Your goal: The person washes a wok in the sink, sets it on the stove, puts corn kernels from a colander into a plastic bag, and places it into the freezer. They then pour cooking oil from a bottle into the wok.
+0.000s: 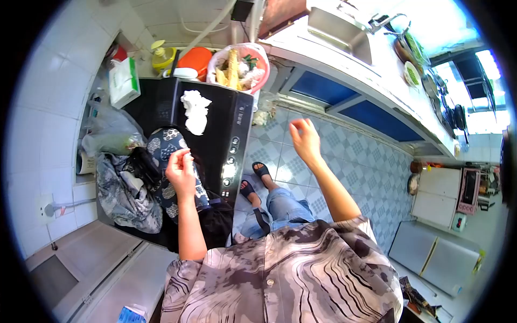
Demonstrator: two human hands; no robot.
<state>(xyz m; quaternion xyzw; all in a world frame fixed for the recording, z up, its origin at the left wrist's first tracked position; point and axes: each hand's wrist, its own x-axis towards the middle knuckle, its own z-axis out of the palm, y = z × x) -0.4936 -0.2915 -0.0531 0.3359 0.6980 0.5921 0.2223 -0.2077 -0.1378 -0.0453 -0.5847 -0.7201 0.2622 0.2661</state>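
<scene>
The fingers of the left hand (181,171) were curled inward with the thumb close to them, and those of the right hand (305,141) were loosely bent, with nothing visible in them; the view was too small and warped to tell whether any fingertips met, or whether the left ones touched the patterned cloth (167,142) or only hung over it. That cloth lay below and about the left hand, showing beyond the knuckles and on either side of the wrist, so the left was much the nearer hand. The right stood well apart, over the tiled floor (350,156).

The cloth's long axis ran away from the wearer, its far end angled slightly left and its near end reaching toward the black fabric (215,226). It lay along the left part of the glossy black top (215,129), between the grey printed cloth (124,194) and the row of buttons (230,160). Past its far end, to the right, lay the crumpled white paper (195,112), likewise lengthwise away from the wearer.
</scene>
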